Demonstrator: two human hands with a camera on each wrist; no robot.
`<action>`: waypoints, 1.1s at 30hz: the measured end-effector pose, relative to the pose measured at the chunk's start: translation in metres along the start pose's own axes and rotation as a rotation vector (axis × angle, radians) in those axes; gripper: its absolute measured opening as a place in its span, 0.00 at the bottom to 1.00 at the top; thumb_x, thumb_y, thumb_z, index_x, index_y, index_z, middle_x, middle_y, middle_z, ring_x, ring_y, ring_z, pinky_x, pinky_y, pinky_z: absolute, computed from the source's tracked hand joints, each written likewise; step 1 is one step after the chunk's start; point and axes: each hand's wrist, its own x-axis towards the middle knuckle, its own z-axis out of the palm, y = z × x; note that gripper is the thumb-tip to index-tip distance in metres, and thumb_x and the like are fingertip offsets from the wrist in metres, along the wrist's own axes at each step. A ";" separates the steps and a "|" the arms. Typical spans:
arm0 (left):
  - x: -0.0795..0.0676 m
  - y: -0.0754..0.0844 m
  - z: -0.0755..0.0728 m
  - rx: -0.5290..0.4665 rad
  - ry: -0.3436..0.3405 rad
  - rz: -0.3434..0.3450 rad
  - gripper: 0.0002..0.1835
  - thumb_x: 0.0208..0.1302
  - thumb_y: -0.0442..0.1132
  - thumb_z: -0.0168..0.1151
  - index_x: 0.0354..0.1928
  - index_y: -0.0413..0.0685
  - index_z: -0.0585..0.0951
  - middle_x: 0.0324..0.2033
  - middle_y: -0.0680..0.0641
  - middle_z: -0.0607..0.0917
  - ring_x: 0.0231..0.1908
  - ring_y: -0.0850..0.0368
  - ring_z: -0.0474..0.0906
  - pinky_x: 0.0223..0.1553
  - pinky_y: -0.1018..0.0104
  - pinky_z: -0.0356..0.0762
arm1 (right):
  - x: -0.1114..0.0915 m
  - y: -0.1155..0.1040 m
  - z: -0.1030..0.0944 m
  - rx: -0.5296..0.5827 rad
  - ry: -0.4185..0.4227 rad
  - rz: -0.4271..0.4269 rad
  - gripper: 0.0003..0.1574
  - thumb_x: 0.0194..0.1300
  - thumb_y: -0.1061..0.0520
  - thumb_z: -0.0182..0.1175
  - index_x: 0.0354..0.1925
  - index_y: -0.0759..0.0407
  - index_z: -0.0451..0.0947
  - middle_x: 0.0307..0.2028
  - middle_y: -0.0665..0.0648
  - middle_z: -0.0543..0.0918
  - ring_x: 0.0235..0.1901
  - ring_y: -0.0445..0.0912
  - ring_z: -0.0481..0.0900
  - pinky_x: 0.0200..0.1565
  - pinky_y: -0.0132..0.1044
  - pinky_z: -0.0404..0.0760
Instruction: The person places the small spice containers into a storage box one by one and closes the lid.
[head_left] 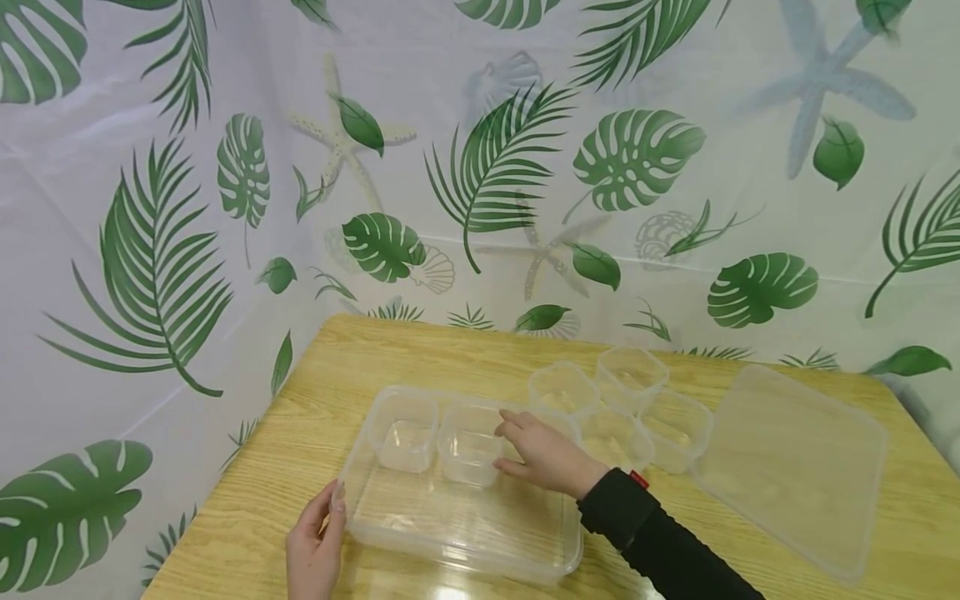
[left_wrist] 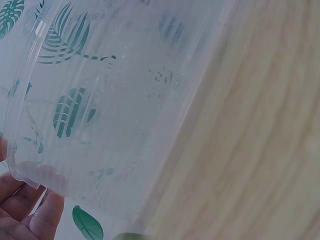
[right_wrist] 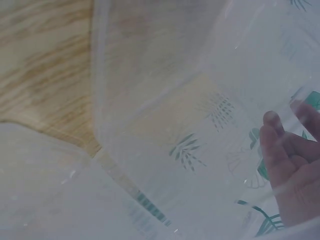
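A large clear plastic box (head_left: 450, 533) lies on the table, with two small clear containers inside along its far side: one at the left (head_left: 405, 446) and one beside it (head_left: 467, 454). My left hand (head_left: 318, 533) grips the box's left edge between thumb and fingers; the left wrist view shows those fingers (left_wrist: 47, 212) at a corner of the box. Over the box, my right hand (head_left: 543, 454) has its thumb and fingers spread at the right side of the second small container. In the right wrist view the fingers (right_wrist: 280, 155) show partly through clear plastic.
Several more small clear containers (head_left: 678, 429) stand grouped to the right of the box, partly behind the right arm. A flat translucent lid (head_left: 802, 475) lies farther right on the wood-grain table (head_left: 262, 483). A leaf-patterned sheet (head_left: 465, 275) hangs behind the table.
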 end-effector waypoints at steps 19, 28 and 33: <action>0.000 -0.004 0.003 -0.014 -0.015 0.012 0.18 0.65 0.36 0.50 0.53 0.32 0.71 0.49 0.37 0.75 0.50 0.49 0.69 0.43 0.77 0.71 | -0.009 0.003 -0.004 0.075 -0.055 0.115 0.36 0.61 0.46 0.55 0.59 0.66 0.61 0.58 0.67 0.64 0.56 0.56 0.63 0.54 0.46 0.66; 0.000 -0.003 0.000 0.002 -0.026 0.017 0.18 0.65 0.37 0.49 0.53 0.32 0.71 0.50 0.38 0.74 0.50 0.49 0.69 0.43 0.76 0.71 | -0.032 0.006 -0.025 0.018 0.148 0.282 0.35 0.59 0.52 0.58 0.57 0.72 0.62 0.52 0.69 0.69 0.52 0.59 0.66 0.51 0.49 0.69; 0.001 -0.002 -0.004 -0.008 -0.030 0.032 0.19 0.65 0.38 0.49 0.53 0.32 0.71 0.51 0.38 0.74 0.51 0.49 0.68 0.43 0.80 0.70 | -0.046 0.007 -0.034 -0.080 0.279 0.353 0.34 0.56 0.55 0.61 0.53 0.76 0.64 0.49 0.72 0.69 0.50 0.63 0.66 0.48 0.52 0.69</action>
